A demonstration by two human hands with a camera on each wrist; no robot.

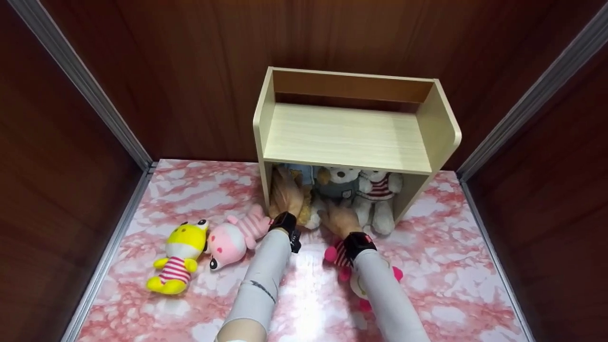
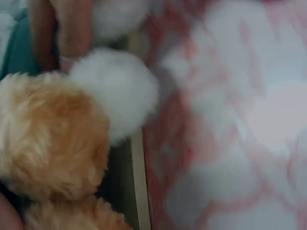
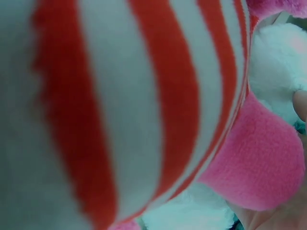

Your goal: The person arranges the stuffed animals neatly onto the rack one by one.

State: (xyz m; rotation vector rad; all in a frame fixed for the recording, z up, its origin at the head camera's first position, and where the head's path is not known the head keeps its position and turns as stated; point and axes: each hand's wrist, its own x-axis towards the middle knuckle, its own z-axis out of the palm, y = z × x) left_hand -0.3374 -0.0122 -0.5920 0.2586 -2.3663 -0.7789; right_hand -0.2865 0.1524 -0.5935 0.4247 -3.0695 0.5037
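Note:
My left hand [image 1: 286, 192] reaches into the lower compartment at its left side, fingers stretched along a tan plush toy [image 1: 306, 204] with a light blue top. Its curly tan fur [image 2: 53, 139] fills the lower left of the left wrist view. To the right, my right hand [image 1: 341, 218] is low at the front of a white plush bear [image 1: 338, 187] in grey clothes, fingers against its legs. The left wrist view has fingers [image 2: 74, 28] beside a white furry foot [image 2: 115, 91]. Close to my right wrist is a striped plush toy [image 3: 144, 96] with a pink limb [image 3: 259, 158].
A light wooden shelf [image 1: 346, 135] frames the plush toys. Another white bear [image 1: 377, 190] in red stripes sits at its right side. On the pink marbled surface [image 1: 451, 285] lie a yellow frog plush [image 1: 175, 256] and a pink one [image 1: 237, 237]. Brown panels [image 1: 199, 71] surround it.

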